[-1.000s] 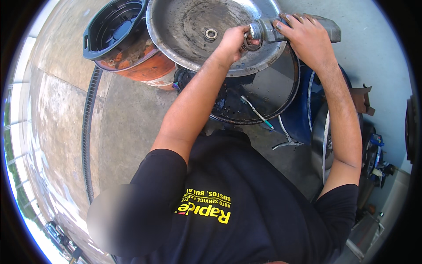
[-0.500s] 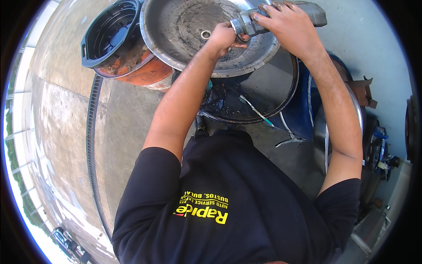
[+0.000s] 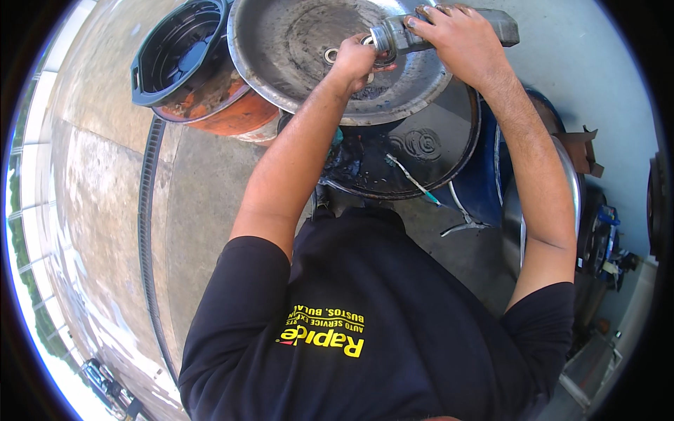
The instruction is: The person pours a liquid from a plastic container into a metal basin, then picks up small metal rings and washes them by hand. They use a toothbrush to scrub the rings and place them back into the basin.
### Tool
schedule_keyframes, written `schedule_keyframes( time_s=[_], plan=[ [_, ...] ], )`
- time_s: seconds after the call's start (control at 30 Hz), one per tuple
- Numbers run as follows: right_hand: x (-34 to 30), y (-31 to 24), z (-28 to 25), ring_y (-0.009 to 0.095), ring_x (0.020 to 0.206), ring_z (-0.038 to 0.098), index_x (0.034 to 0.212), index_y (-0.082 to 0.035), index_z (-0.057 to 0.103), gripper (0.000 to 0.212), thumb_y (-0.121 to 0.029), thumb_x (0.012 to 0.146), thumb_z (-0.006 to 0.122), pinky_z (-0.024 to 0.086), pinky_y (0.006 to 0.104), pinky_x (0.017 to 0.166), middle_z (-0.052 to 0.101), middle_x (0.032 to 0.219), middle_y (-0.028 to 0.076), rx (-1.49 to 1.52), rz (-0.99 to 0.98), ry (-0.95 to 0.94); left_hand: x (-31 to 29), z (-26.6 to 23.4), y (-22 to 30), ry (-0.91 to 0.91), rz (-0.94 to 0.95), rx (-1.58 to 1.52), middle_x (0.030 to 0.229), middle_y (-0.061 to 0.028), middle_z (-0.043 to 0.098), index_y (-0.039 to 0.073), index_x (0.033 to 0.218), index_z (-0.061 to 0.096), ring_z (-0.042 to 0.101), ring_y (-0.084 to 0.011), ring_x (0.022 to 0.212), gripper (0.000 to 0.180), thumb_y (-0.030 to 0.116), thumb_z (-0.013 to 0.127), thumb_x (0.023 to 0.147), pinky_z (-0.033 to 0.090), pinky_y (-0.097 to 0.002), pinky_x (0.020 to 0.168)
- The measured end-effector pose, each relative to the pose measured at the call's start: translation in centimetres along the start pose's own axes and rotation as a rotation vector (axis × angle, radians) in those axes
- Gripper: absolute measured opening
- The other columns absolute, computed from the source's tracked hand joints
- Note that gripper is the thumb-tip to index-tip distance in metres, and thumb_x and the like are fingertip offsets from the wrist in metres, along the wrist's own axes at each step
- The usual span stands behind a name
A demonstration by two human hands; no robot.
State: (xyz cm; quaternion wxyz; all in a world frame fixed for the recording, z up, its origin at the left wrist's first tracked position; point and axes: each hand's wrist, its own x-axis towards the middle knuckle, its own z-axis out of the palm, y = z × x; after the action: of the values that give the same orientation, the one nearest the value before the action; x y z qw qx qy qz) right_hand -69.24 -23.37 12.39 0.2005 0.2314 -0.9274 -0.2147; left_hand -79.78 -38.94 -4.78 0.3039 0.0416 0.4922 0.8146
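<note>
Fingers (image 3: 423,28) of the right hand (image 3: 465,43) are gripping a smooth, grey bottle (image 3: 407,35) sideways above a round, stained metal basin (image 3: 254,59); the left hand's (image 3: 353,62) are curling at its neck, their pinch hidden. Both seem to be working the neck, probably needing steady support next.

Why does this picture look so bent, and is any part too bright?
In the head view, the wide lens bows the dark floor grate and leaves black corners; also there, glare whitens the lower left edge, and the metal basin gleams.
</note>
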Motion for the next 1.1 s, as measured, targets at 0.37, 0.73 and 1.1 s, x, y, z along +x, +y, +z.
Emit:
schedule_keyframes(
  time_s=[0.37, 0.73, 1.1],
  plan=[
    [0.4, 0.4, -1.2, 0.026, 0.098, 0.072, 0.116, -0.019, 0.074, 0.029, -0.021, 0.089, 0.063, 0.055, 0.043, 0.088, 0.072, 0.103, 0.007, -0.05, -0.022, -0.008, -1.0, -0.5, -0.2, -0.126, 0.08, -0.214, 0.115, -0.0239, 0.066, -0.007, 0.138, 0.04, 0.075, -0.0325, 0.102, 0.061, -0.017, 0.07, 0.086, 0.069, -0.0435, 0.084],
    [-1.8, 1.4, 0.3, 0.026, 0.126, 0.063, 0.136, -0.023, 0.066, 0.049, -0.011, 0.089, 0.073, 0.053, 0.04, 0.104, 0.068, 0.133, 0.005, -0.213, 0.013, -0.101, -0.3, -1.2, -0.5, -0.109, 0.143, -0.347, 0.111, -0.0195, 0.064, -0.001, 0.136, 0.043, 0.073, -0.0299, 0.096, 0.06, -0.017, 0.069, 0.085, 0.068, -0.0435, 0.089],
    [0.6, 0.4, -3.8, 0.025, 0.101, 0.07, 0.11, -0.02, 0.073, 0.023, -0.024, 0.089, 0.064, 0.053, 0.0418, 0.091, 0.07, 0.103, 0.005, -0.041, -0.141, 0.04, -1.0, -0.7, 0.4, -0.112, -0.01, -0.254, 0.115, -0.023, 0.064, -0.004, 0.137, 0.047, 0.074, -0.0334, 0.094, 0.038, -0.003, 0.055, 0.1, 0.071, -0.0429, 0.072]
  ],
)
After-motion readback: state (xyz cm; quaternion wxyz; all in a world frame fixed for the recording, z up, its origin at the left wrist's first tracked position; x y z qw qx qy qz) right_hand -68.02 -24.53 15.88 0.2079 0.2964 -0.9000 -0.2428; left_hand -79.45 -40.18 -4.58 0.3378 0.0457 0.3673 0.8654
